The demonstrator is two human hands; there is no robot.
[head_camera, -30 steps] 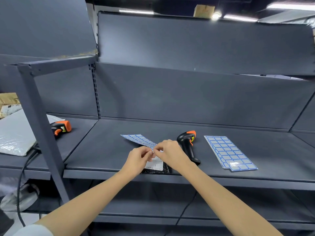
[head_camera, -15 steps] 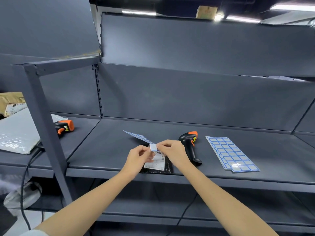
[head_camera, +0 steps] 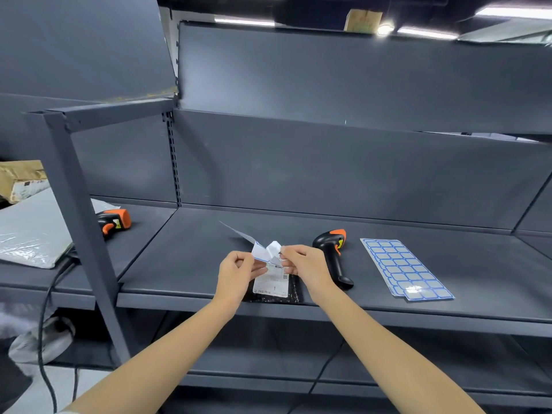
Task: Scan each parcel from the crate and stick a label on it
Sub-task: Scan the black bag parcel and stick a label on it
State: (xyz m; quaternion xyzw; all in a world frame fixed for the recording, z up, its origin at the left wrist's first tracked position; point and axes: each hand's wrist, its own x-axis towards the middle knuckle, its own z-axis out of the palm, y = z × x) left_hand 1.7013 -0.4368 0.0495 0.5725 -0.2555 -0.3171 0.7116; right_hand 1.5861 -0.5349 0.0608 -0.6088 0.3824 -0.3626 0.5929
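At the front edge of the dark shelf [head_camera: 185, 264] we see a small black parcel [head_camera: 294, 289] lying flat, a white shipping slip [head_camera: 273, 283] stuck on its top. Just above it both hands work a label sheet [head_camera: 259, 253]. The left hand [head_camera: 237, 271] pinches the near end of the sheet between thumb and curled fingers, so the rest of the sheet sticks out away from us, off the shelf. The right hand [head_camera: 301, 264] pinches a single label [head_camera: 274, 248] at its fingertips — the label bends up, partly peeled from the sheet.

Just right of that hand a black and orange scanner [head_camera: 333, 255] lies on the shelf, handle toward us. Further right lies a second label sheet [head_camera: 403, 268], flat, its blue-bordered labels in rows.

On the neighbouring shelf to the left, another scanner [head_camera: 115, 221] rests beside a silver padded envelope [head_camera: 30, 231] — behind that, a brown package [head_camera: 19, 179]. We see no crate in this view.
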